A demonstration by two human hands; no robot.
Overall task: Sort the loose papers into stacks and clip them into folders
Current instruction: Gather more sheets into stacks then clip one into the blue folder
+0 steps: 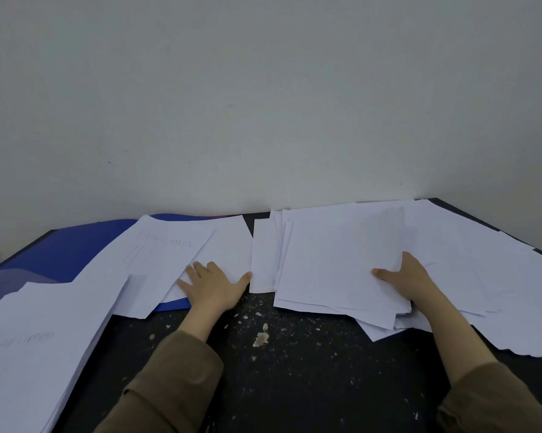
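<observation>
1. The loose papers (341,260) lie fanned on the right half of the dark surface (294,370). Our right hand (410,279) grips a sheaf of them, thumb on top, the other fingers hidden beneath.
2. We judge these sheets light, limp and slippery against each other; a hold at one edge will let them sag and slide, so we would square the sheaf and take it along a long side.
3. Our left hand (213,285) rests flat with fingers spread on sheets (169,254) lying over an open blue folder (60,248), grasping nothing.
4. A thicker stack (38,339) sits at the near left, heavier and more stable, we think.
5. Faint pencil writing shows on the folder's top sheet and on the stack; neither can be read.
6. Pale crumbs (261,338) speckle the surface between our olive sleeves (175,379).
</observation>
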